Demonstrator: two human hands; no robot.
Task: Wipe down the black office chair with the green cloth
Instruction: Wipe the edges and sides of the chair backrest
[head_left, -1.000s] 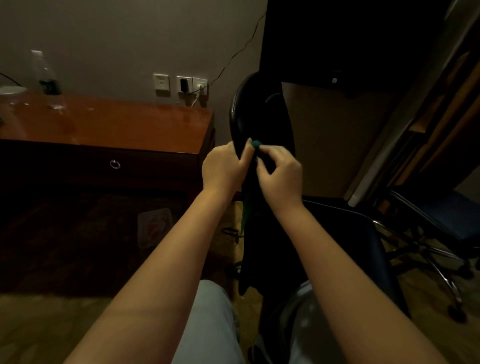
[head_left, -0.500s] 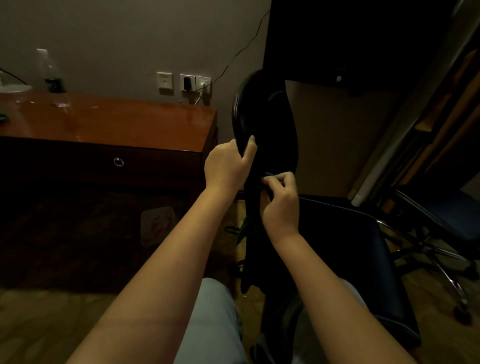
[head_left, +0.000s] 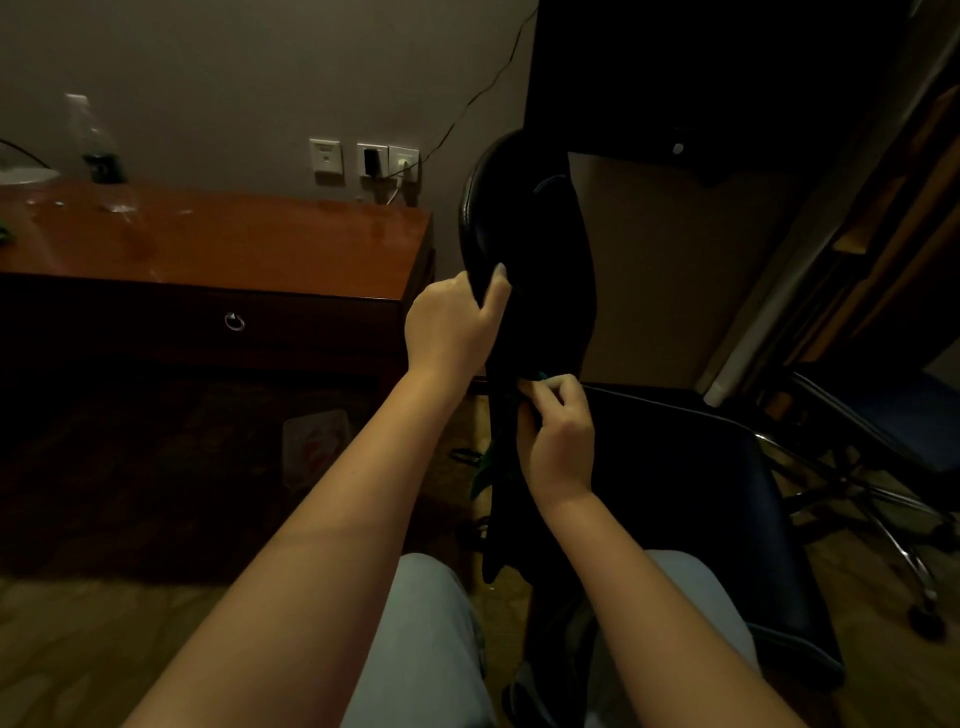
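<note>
Your left hand (head_left: 451, 328) curls round the smooth, rounded edge of the black office chair (head_left: 540, 260) backrest. Your right hand (head_left: 560, 434) pinches the green cloth (head_left: 484, 470) lower on that same edge, soft tail hanging. Glossy wooden desk (head_left: 234, 239) sits left of the chair.

The chair back (head_left: 524, 249) in the left hand's (head_left: 452, 327) grip is glossy black. A sliver of green cloth (head_left: 543, 376) peeks from the right hand's (head_left: 558, 436) pinch, and more green hangs just below it. The seat (head_left: 675, 493) right of that pinch is black with a pale piping line. Left of both grips, the desk (head_left: 234, 239) is shiny reddish brown with a silver drawer ring (head_left: 234, 322). Above the desk, the wall sockets (head_left: 326, 156) are white. Below the grips, the trousers (head_left: 415, 649) are pale grey-blue.
</note>
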